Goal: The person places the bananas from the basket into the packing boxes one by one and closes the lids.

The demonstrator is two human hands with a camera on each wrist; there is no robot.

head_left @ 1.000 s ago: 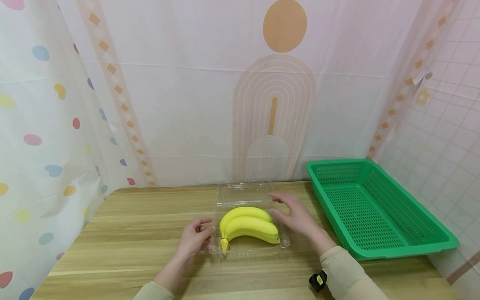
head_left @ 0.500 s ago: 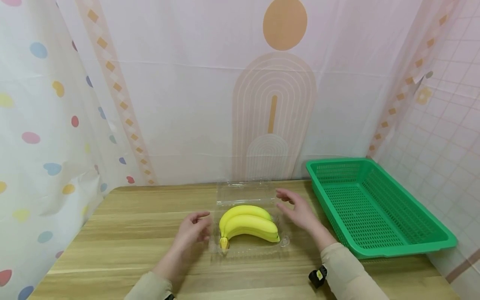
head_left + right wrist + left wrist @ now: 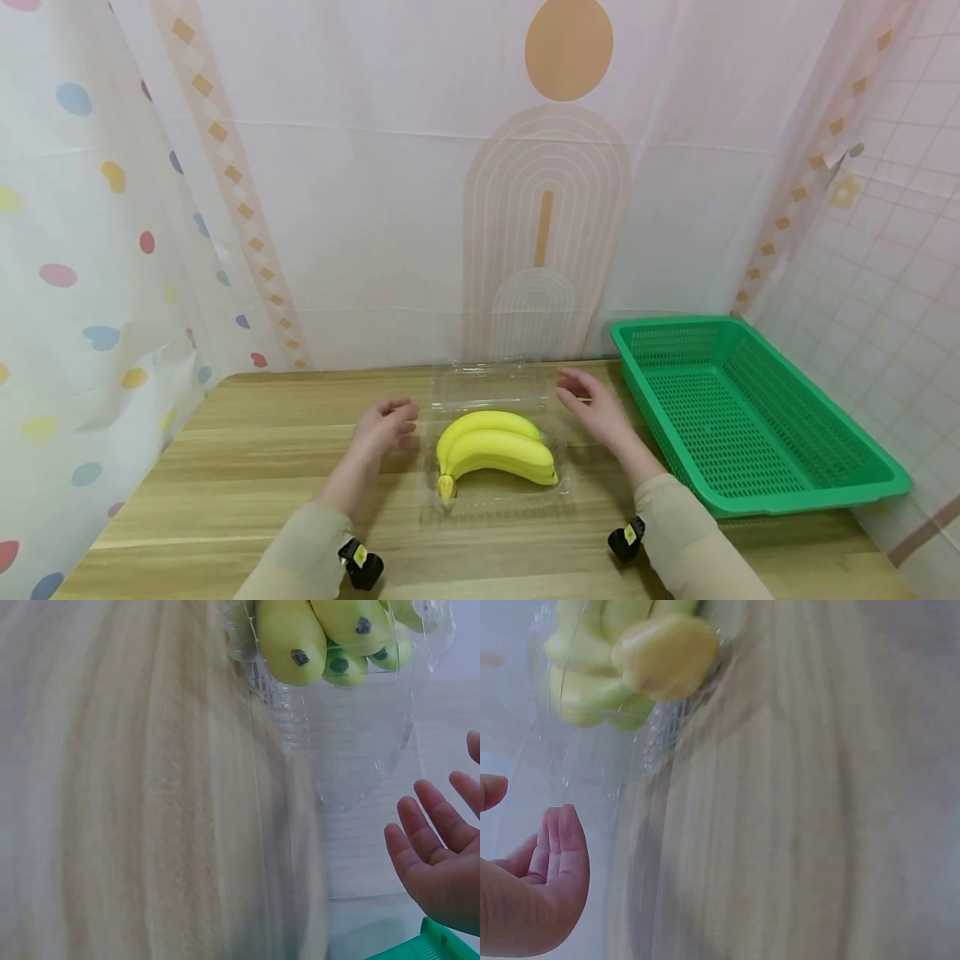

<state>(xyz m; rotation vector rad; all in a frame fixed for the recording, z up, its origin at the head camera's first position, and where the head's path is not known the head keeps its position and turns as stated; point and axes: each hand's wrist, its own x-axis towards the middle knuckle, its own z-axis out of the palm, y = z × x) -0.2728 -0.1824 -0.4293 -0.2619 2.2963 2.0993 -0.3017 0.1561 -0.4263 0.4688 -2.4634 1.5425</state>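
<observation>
A bunch of yellow bananas point(image 3: 497, 448) lies in a clear plastic clamshell box point(image 3: 491, 507), its stem end toward the near left. The box's see-through lid point(image 3: 491, 387) stands folded back on the far side. Left of the box, my left hand point(image 3: 382, 429) hovers with loosely bent fingers, apart from it and holding nothing. On the other side, my right hand point(image 3: 596, 408) is held near the lid's right edge, its fingers relaxed and nothing in them. In the right wrist view the dark banana tips point(image 3: 300, 657) point toward that hand.
A green plastic basket point(image 3: 750, 442) with slotted walls stands on the right of the wooden table point(image 3: 247, 475). A patterned curtain point(image 3: 375, 208) hangs behind the table's far edge. Small black cameras point(image 3: 362, 567) are strapped at both wrists.
My left hand has come off the box's left edge and moved away from it, toward the far side. My right hand has drawn slightly to the right and back. The bananas stay put.
</observation>
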